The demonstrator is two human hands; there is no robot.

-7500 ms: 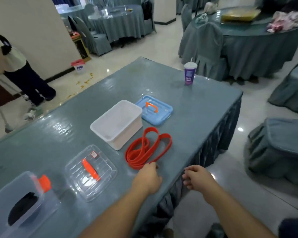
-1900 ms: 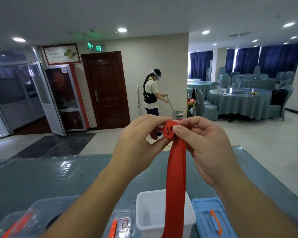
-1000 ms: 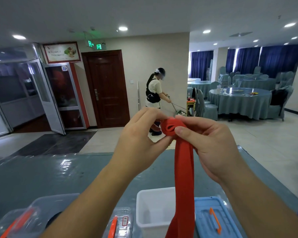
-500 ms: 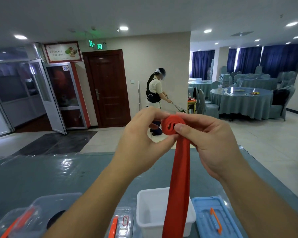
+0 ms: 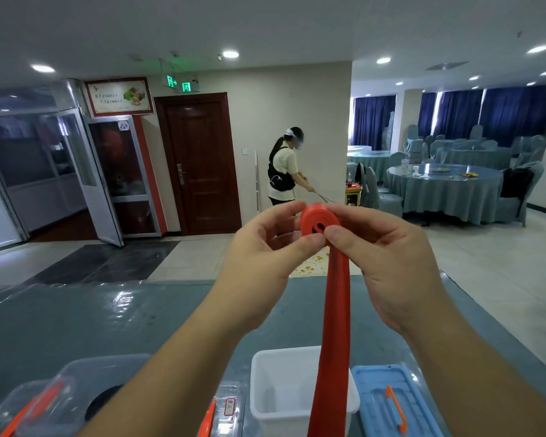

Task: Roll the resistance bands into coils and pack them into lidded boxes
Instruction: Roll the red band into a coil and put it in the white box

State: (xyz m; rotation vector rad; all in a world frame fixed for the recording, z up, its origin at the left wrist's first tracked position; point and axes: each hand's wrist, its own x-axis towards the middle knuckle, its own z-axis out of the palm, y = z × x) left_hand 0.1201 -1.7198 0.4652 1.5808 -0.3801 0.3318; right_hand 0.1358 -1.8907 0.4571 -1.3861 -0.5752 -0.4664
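I hold a red resistance band point(image 5: 334, 326) up in front of me, its top end wound into a small coil point(image 5: 319, 219). My left hand point(image 5: 265, 260) pinches the coil from the left, and my right hand point(image 5: 388, 263) pinches it from the right with the thumb on its face. The loose length hangs straight down over an open white box point(image 5: 284, 386) on the table. A blue lid with an orange handle point(image 5: 394, 405) lies to the right of the box.
A clear box holding a black coil point(image 5: 85, 395) and a clear lid with an orange handle point(image 5: 215, 417) sit at the lower left on the grey-green table point(image 5: 108, 323). Beyond it a person point(image 5: 284, 168) sweeps the floor. Round covered tables point(image 5: 445, 190) stand at the right.
The band was taken from the table and lifted to eye level. Over the last two seconds the coil at its top has grown as both hands wind it.
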